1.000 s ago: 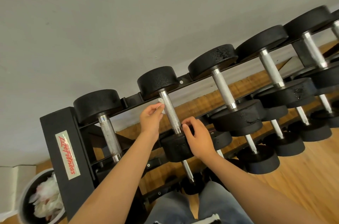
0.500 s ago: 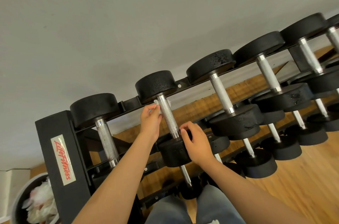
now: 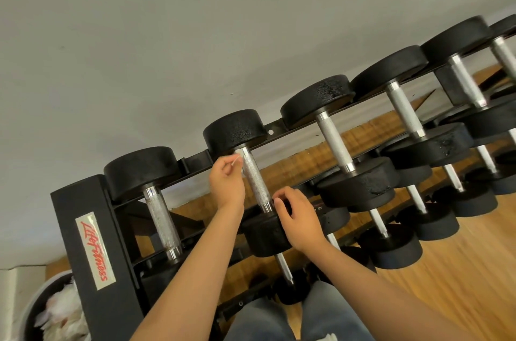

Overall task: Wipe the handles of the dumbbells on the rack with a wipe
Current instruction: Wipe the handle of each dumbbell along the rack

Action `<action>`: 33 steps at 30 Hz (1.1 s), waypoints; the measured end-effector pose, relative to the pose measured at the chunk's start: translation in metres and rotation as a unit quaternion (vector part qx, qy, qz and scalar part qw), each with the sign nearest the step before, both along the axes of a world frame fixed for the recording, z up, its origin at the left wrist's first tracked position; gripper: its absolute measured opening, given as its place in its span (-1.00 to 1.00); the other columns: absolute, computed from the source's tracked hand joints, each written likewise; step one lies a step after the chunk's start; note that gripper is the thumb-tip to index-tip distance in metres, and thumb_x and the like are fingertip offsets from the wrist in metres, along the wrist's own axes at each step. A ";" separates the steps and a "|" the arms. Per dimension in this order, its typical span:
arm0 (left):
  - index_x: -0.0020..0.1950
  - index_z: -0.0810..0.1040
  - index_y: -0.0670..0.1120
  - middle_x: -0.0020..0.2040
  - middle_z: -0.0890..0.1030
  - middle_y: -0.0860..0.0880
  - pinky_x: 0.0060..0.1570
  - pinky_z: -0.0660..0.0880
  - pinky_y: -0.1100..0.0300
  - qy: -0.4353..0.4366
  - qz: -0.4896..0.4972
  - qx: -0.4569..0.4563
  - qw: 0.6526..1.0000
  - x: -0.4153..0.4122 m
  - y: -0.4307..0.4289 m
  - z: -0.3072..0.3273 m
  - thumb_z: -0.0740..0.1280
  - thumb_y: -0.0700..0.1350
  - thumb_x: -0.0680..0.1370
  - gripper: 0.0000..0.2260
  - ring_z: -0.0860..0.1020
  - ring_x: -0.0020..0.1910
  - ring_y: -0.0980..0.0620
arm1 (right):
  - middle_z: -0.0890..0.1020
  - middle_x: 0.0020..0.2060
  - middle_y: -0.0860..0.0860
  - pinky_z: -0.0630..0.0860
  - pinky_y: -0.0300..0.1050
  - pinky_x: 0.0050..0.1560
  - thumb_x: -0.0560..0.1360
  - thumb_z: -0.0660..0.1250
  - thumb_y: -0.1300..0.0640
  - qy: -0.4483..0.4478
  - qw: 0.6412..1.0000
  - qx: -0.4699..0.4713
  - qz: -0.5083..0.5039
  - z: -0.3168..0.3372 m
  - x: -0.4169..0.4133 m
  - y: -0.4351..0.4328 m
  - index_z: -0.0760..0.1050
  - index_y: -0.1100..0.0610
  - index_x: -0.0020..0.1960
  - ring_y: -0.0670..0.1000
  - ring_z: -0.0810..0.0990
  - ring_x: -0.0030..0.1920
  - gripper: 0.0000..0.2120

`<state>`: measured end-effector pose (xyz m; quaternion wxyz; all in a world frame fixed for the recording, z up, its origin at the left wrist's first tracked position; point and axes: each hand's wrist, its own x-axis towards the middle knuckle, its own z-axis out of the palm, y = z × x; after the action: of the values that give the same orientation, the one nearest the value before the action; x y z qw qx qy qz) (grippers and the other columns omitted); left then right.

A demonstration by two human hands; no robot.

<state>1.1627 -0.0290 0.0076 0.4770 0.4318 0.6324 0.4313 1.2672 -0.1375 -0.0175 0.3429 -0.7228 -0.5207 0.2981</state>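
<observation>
A black rack [image 3: 83, 217] carries a row of black dumbbells with knurled steel handles. My left hand [image 3: 226, 184] pinches a small white wipe [image 3: 237, 159] against the upper end of the second dumbbell's handle [image 3: 255, 181], just under its far head. My right hand [image 3: 298, 219] lies on that dumbbell's near head [image 3: 265, 234], fingers curled over its top by the handle's lower end. Most of the wipe is hidden by my fingers. The leftmost handle [image 3: 162, 222] looks speckled.
A bin [image 3: 33, 301] with crumpled white wipes stands at the lower left beside the rack's end post. More dumbbells fill the lower tiers and the row to the right [image 3: 335, 142]. A grey wall rises behind; wooden floor [image 3: 446, 285] lies to the right. My knees show at the bottom.
My left hand with the wipe has moved up the second handle toward the far head. My right hand has stayed on the near head. The view shifted slightly.
</observation>
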 end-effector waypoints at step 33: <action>-0.05 0.62 -0.09 -0.14 0.60 0.03 -0.20 0.38 0.40 0.076 -0.011 0.019 0.997 0.013 0.002 0.002 0.32 -0.17 0.58 -0.92 0.53 -0.15 0.15 | 0.52 -0.13 -0.15 0.41 -0.28 -0.08 0.61 0.18 0.04 0.010 1.000 -0.017 -0.018 0.003 -0.003 0.000 0.46 -0.06 -0.01 -0.18 0.47 -0.06 -0.91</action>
<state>1.1759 -0.0271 0.0093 0.4239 0.4793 0.6536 0.4041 1.2643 -0.1374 -0.0144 0.3409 -0.7351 -0.4988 0.3077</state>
